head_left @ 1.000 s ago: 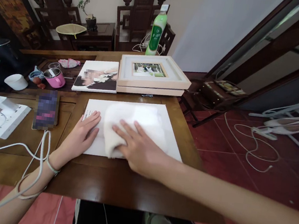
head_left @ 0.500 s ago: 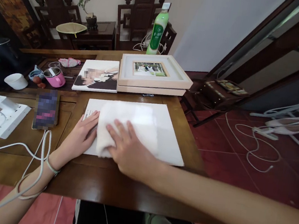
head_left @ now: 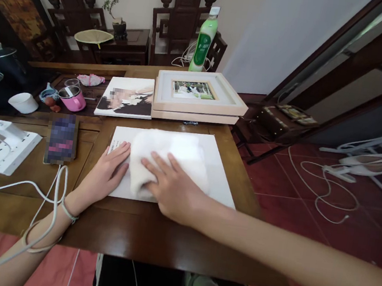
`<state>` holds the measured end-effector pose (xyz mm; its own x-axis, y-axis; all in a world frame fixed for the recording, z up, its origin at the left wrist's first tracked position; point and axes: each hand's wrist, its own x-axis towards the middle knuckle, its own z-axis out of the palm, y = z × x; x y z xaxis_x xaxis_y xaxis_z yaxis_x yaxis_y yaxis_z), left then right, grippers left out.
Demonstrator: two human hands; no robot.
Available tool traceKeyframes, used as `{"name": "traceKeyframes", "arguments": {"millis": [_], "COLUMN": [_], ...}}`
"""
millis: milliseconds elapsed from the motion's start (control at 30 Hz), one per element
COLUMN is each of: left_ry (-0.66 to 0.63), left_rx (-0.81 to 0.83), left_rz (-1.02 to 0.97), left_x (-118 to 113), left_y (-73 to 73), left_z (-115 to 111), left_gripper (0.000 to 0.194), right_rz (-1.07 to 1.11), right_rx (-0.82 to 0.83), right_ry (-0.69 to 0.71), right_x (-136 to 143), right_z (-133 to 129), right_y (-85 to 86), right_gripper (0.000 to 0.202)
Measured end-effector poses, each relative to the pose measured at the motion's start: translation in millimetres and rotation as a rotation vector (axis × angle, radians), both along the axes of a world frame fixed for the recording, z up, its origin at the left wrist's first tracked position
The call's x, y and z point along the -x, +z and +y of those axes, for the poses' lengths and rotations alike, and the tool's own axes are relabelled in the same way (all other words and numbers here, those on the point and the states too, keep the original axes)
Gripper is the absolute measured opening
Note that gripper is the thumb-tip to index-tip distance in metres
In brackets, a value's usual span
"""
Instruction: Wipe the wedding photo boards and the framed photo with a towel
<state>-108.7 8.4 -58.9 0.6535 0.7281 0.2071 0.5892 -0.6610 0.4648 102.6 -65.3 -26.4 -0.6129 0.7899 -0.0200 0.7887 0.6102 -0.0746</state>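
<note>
A white fluffy cloth (head_left: 148, 144), folded into a pad, lies on a flat white panel (head_left: 221, 191) near the table's front edge. My right hand (head_left: 174, 190) presses on the cloth from above, fingers spread over it and the thumb tucked at its near edge. At the panel's left side, my left hand (head_left: 108, 172) rests with its fingers stretched out, touching the panel just beside the cloth. Small print shows at the panel's upper left; the cloth hides much of its middle.
Behind the panel sit two stacked wooden picture frames (head_left: 198, 116) and a photo panel (head_left: 125, 97). A green bottle (head_left: 203, 41) stands behind them. To the left are a phone (head_left: 61, 140), a white power strip (head_left: 10, 152), a pink cup (head_left: 72, 98) and trailing cables.
My right hand and the cloth have slid slightly to the right across the panel. My left hand stays at the panel's left edge. The view has shifted a little.
</note>
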Motion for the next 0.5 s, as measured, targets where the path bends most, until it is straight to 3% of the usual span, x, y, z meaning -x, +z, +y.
{"name": "traceKeyframes", "arguments": {"millis": [133, 267, 500], "left_ry": [0.027, 0.117, 0.167], "left_rx": [0.027, 0.08, 0.049], "left_rz": [-0.077, -0.269, -0.394], "left_x": [1.1, 0.7, 0.8], "left_y": [-1.7, 6.5, 10.3], "left_z": [-0.4, -3.1, -6.5], "left_gripper": [0.047, 0.053, 0.053], "right_rz": [-0.078, -0.071, 0.034], "right_rx": [-0.033, -0.108, -0.127], "right_ry": [-0.143, -0.195, 0.228], "right_x": [2.5, 19.9, 34.5], "right_z": [36.7, 44.7, 1.0], "right_y": [-3.0, -2.5, 2.5], "right_gripper": [0.039, 0.04, 0.029]}}
